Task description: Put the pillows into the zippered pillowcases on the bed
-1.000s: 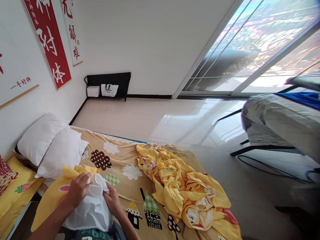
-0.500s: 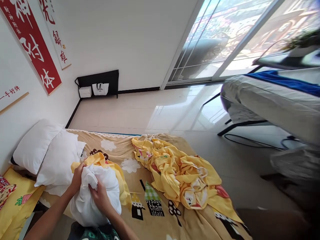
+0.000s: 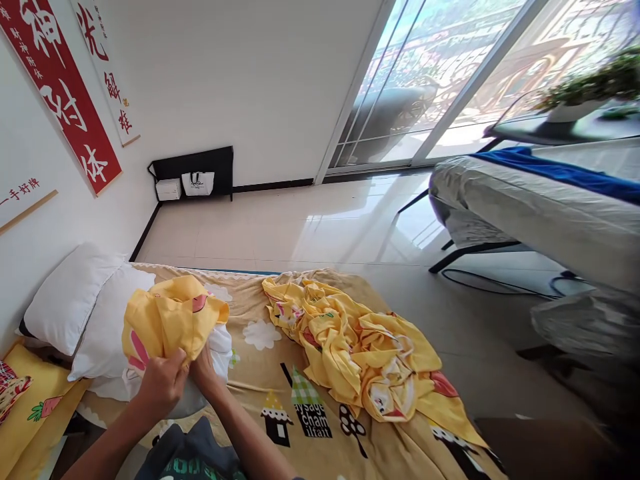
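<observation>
A yellow pillowcase (image 3: 173,310) with pink prints is bunched up over a white pillow (image 3: 221,350) above the near side of the bed. My left hand (image 3: 163,381) is closed, its fingers pinching the pillowcase's lower edge. Close beside it, my right hand (image 3: 203,370) reaches in under the yellow cloth, against the white pillow. The cloth hides its fingers. Much of the pillow is covered by the pillowcase and both hands.
White pillows (image 3: 73,297) are piled at the bed's left end. Rumpled yellow bedding (image 3: 345,333) lies across the tan patterned sheet (image 3: 300,460). A yellow carrot-print cloth (image 3: 35,427) is at lower left. Right of the bed stands a covered black-legged piece of furniture (image 3: 525,200).
The yellow pillowcase has come up over the top of the white pillow and over my right hand's fingers. My left hand has moved down and nearer, onto the pillowcase's edge.
</observation>
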A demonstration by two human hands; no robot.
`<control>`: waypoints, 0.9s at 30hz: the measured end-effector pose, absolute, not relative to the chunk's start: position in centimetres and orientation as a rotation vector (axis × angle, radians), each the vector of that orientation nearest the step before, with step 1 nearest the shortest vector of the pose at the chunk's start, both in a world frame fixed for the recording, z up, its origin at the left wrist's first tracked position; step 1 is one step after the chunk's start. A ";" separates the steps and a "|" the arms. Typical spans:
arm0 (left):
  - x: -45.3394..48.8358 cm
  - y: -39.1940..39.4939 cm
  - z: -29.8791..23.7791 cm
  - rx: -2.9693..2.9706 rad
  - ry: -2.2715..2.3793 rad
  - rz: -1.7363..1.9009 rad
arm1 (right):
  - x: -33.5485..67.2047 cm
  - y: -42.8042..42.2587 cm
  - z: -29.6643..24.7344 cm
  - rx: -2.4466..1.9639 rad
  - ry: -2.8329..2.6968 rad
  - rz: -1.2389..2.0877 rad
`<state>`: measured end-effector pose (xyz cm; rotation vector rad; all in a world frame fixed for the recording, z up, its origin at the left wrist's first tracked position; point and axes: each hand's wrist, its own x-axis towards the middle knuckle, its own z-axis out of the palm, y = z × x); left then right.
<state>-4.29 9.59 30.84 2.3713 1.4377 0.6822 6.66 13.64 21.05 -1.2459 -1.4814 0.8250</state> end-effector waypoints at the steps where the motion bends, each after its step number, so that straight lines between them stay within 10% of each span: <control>1: -4.6 9.6 31.3 2.292 1.499 0.788 | 6.7 13.4 21.7 -1.256 -1.483 0.817; 17: -6.3 6.7 30.5 2.146 1.632 0.990 | 19.0 7.8 23.4 -0.993 -1.614 1.403; 27: -5.8 10.6 30.8 2.335 1.988 -0.035 | 8.3 8.1 23.4 -0.780 -2.023 1.186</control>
